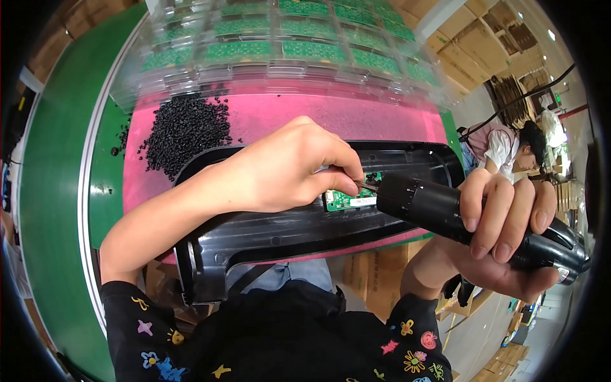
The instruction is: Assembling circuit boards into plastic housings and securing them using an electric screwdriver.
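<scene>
My right hand [509,223] is wrapped round a black electric screwdriver [423,202], which points left with its thin metal bit toward my other hand. The thumb and forefinger of my left hand [305,162] are pinched together at the tip of the bit; what sits between them is too small to make out. Just below the fingertips lies a green circuit board [344,202] with a white strip and connector. It rests inside a long black plastic housing [273,239], which spans the front of the table. A few small black pieces [373,177] show by the board's far edge.
A heap of small black pieces [188,130] lies on the pink mat [305,114] at the left. Clear plastic trays of green boards [242,51] stand along the back. A green surface [57,191] runs down the left. At the far right, another person [503,143] bends over.
</scene>
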Action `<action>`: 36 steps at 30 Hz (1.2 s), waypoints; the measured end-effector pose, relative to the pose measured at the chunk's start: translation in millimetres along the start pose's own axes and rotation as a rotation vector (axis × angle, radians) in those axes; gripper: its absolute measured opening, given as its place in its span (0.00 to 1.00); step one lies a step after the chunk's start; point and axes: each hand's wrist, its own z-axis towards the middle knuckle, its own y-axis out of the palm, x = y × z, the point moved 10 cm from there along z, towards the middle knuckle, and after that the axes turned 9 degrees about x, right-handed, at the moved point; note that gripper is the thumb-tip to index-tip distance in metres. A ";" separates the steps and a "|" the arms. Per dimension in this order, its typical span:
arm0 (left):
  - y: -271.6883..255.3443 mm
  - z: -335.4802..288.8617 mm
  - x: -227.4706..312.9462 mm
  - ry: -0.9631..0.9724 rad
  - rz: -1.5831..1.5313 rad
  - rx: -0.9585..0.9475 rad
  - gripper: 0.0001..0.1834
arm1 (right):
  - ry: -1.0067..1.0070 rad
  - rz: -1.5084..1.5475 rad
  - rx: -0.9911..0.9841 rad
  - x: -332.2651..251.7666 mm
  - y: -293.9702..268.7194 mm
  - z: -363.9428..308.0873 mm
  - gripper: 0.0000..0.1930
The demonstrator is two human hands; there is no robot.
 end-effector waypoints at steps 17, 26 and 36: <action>-2.8 -2.5 24.5 0.218 0.281 0.040 0.05 | 0.149 -0.117 0.089 24.1 -6.2 -13.2 0.24; -10.7 -4.5 2.7 0.158 0.564 0.103 0.05 | 0.406 -0.157 0.070 65.6 -15.1 -37.1 0.28; -8.1 -11.1 -2.7 0.167 0.576 0.106 0.04 | 0.518 -0.096 -0.096 85.0 9.3 -35.6 0.28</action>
